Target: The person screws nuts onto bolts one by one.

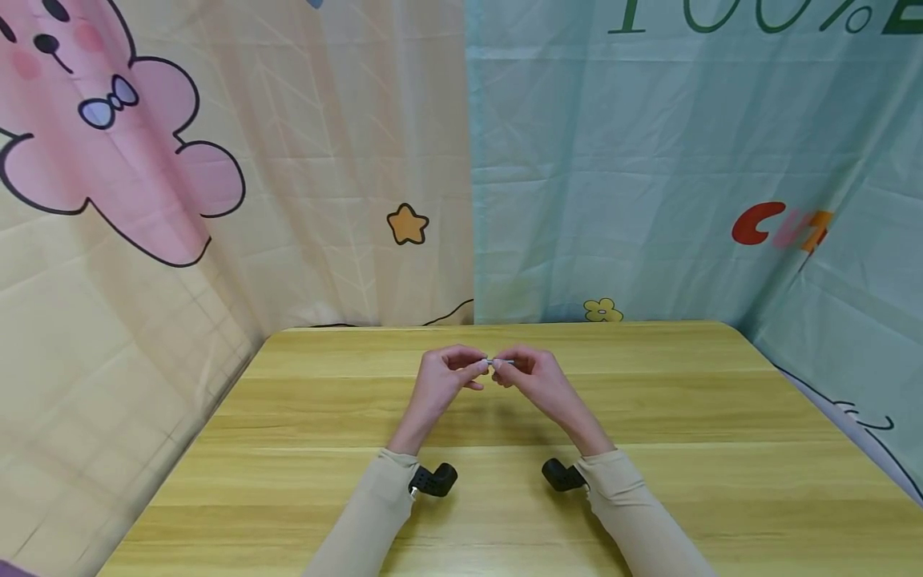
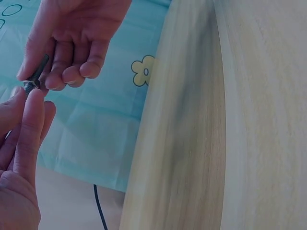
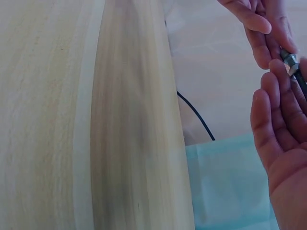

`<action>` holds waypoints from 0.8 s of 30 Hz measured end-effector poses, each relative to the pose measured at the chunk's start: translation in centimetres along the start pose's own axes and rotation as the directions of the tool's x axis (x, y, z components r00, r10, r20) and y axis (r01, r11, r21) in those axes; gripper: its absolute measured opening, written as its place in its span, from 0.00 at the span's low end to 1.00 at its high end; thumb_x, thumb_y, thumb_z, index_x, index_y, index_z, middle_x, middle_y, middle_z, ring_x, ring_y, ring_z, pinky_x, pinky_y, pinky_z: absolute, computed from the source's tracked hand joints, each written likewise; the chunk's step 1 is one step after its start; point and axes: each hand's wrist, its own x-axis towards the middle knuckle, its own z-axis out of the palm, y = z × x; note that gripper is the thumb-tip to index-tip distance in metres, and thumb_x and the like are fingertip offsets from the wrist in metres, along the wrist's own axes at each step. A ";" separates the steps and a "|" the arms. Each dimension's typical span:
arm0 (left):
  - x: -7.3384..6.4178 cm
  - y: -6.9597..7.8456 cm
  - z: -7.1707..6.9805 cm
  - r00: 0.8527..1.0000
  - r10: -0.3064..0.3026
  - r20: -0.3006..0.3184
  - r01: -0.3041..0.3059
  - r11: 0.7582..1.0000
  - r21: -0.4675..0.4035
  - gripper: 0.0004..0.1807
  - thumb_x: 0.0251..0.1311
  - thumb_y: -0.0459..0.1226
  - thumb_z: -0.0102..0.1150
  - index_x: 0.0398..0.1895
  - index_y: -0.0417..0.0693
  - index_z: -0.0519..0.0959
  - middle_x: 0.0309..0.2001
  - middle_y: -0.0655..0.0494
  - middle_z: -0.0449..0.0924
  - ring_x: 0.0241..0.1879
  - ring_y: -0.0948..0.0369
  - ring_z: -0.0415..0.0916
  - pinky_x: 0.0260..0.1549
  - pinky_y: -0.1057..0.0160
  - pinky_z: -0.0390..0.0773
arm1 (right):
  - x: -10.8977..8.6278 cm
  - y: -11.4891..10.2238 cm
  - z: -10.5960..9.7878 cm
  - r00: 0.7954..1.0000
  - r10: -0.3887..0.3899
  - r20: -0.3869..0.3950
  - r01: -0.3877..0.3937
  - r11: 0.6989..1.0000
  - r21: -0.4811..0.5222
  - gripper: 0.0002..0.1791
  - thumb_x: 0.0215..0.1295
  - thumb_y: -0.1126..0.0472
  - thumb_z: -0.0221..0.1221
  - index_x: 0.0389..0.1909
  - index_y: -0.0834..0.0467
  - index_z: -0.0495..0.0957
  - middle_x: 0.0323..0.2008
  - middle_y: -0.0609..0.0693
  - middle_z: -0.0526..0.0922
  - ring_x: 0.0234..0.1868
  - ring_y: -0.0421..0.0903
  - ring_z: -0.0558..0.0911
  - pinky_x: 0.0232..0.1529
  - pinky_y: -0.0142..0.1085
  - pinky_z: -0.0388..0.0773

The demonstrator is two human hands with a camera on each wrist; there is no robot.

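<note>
Over the far middle of the table, both hands meet at a small metal bolt (image 2: 42,66) with a hex nut (image 3: 293,70) on its thread. My left hand (image 1: 449,375) pinches one end of the bolt between thumb and fingertips. From the other side, my right hand (image 1: 532,377) has its thumb and fingertips round the nut. The bolt's dark free end sticks out past the right fingertips in the left wrist view. Part of the thread is hidden by the fingers of both hands.
The wooden table (image 1: 303,473) lies beneath the hands. Printed curtains (image 1: 346,160) hang behind and at both sides. Black wrist camera mounts (image 1: 435,480) jut inward from both sleeves. A dark cord-like line (image 3: 196,114) runs beyond the table's far edge.
</note>
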 end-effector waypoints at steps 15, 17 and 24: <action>0.0 0.4 0.0 1.000 0.003 -0.016 -0.003 1.000 0.016 0.09 0.62 0.26 0.62 0.42 0.26 0.81 0.40 0.33 0.82 0.46 0.33 0.77 0.35 0.56 0.87 | 0.0 -0.2 -0.2 0.996 -0.092 0.008 0.092 0.996 0.018 0.13 0.68 0.64 0.61 0.52 0.61 0.78 0.49 0.53 0.81 0.53 0.50 0.79 0.52 0.41 0.81; 0.0 0.3 0.0 1.000 0.007 -0.020 -0.007 1.000 0.014 0.08 0.62 0.26 0.63 0.42 0.26 0.82 0.39 0.35 0.82 0.45 0.34 0.77 0.34 0.57 0.87 | 0.0 -0.2 -0.2 0.994 -0.107 0.017 0.106 0.994 0.021 0.12 0.67 0.66 0.62 0.50 0.60 0.79 0.48 0.53 0.81 0.51 0.50 0.80 0.51 0.39 0.82; 0.0 0.3 0.1 1.000 0.014 -0.009 -0.014 1.000 0.017 0.08 0.61 0.25 0.63 0.41 0.26 0.81 0.39 0.36 0.83 0.40 0.43 0.82 0.33 0.57 0.87 | -0.1 -0.1 -0.1 0.997 -0.078 0.010 0.078 0.997 0.013 0.10 0.66 0.64 0.64 0.48 0.58 0.80 0.45 0.53 0.83 0.46 0.49 0.83 0.50 0.41 0.83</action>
